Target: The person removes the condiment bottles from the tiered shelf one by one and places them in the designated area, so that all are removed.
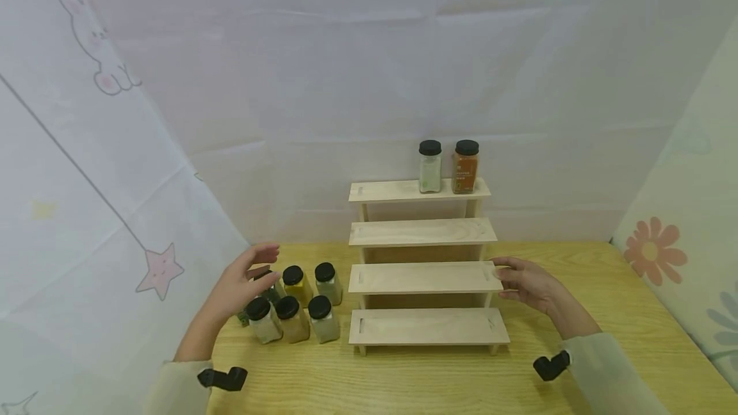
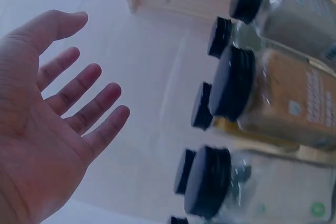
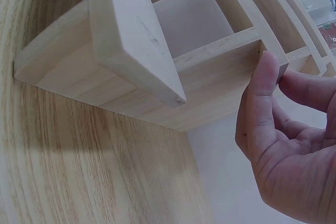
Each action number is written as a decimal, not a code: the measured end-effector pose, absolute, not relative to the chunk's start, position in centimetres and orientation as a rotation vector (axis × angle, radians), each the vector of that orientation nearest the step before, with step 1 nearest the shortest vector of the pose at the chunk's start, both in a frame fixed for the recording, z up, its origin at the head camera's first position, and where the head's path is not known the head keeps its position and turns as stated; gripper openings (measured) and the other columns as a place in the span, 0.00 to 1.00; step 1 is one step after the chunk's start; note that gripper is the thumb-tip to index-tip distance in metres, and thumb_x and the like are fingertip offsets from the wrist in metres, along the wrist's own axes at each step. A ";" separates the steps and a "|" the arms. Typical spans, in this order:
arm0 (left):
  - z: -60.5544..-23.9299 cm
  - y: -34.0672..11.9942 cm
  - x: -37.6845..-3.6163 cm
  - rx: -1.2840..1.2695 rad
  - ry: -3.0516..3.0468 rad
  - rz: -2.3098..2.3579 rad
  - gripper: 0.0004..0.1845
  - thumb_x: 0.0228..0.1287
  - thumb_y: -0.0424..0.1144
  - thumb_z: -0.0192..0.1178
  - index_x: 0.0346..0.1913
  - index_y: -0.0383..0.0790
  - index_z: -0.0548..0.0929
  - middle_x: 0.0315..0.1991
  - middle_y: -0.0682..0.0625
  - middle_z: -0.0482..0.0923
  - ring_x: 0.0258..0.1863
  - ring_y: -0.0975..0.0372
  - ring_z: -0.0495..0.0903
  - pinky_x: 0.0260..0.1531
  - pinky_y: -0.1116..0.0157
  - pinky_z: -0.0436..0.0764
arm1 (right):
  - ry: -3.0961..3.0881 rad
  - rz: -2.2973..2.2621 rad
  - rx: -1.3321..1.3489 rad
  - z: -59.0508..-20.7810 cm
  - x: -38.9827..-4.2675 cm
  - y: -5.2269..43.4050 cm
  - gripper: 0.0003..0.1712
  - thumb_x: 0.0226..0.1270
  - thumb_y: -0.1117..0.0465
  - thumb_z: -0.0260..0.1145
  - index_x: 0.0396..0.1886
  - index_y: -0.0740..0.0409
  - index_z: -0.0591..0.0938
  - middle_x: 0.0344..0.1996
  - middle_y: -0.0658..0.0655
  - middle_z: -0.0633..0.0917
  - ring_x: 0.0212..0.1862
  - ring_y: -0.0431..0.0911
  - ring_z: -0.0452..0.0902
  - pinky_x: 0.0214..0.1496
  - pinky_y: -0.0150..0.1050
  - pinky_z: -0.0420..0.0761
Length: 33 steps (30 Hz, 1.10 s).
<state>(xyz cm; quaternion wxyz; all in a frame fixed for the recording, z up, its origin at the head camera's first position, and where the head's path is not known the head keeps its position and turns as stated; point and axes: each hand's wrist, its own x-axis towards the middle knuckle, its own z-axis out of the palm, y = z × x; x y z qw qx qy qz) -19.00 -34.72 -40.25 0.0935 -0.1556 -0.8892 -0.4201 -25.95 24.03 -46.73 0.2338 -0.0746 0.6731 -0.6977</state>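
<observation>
The left hand [image 1: 245, 284] hovers with fingers spread and relaxed over a cluster of black-lidded spice jars [image 1: 294, 309] standing near the desk's left edge, gripping none of them. The right hand [image 1: 527, 284] rests its thumb and fingertips [image 3: 262, 98] against the right end of the stepped wooden rack [image 1: 423, 277], at its second tier from the bottom. Two more jars [image 1: 448, 166] stand on the top tier. The desk [image 1: 403, 383] is light wood, walled in by pale printed sheets [image 1: 115, 165].
</observation>
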 end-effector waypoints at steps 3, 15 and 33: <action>-39.7 -33.7 -19.9 -0.503 -2.618 -1.280 0.30 0.72 0.43 0.64 0.72 0.47 0.68 0.67 0.48 0.72 0.65 0.49 0.73 0.64 0.50 0.73 | 1.843 -1.922 -0.206 -46.7 -25.9 24.0 0.40 0.78 0.60 0.60 0.78 0.71 0.51 0.43 0.50 0.84 0.43 0.42 0.83 0.48 0.40 0.85; -37.7 -28.9 -23.0 -0.558 -2.572 -1.350 0.29 0.71 0.44 0.66 0.71 0.47 0.70 0.67 0.47 0.72 0.66 0.49 0.73 0.66 0.44 0.71 | 1.837 -1.919 -0.217 -46.9 -26.1 24.2 0.40 0.79 0.61 0.59 0.78 0.72 0.50 0.44 0.50 0.84 0.44 0.42 0.83 0.48 0.40 0.85; -34.4 -21.6 -27.2 -0.643 -2.513 -1.399 0.30 0.70 0.45 0.66 0.71 0.46 0.71 0.68 0.44 0.72 0.66 0.49 0.73 0.66 0.46 0.72 | 1.849 -1.913 -0.199 -47.0 -26.3 24.2 0.39 0.79 0.61 0.59 0.78 0.72 0.51 0.44 0.50 0.84 0.44 0.43 0.83 0.46 0.38 0.85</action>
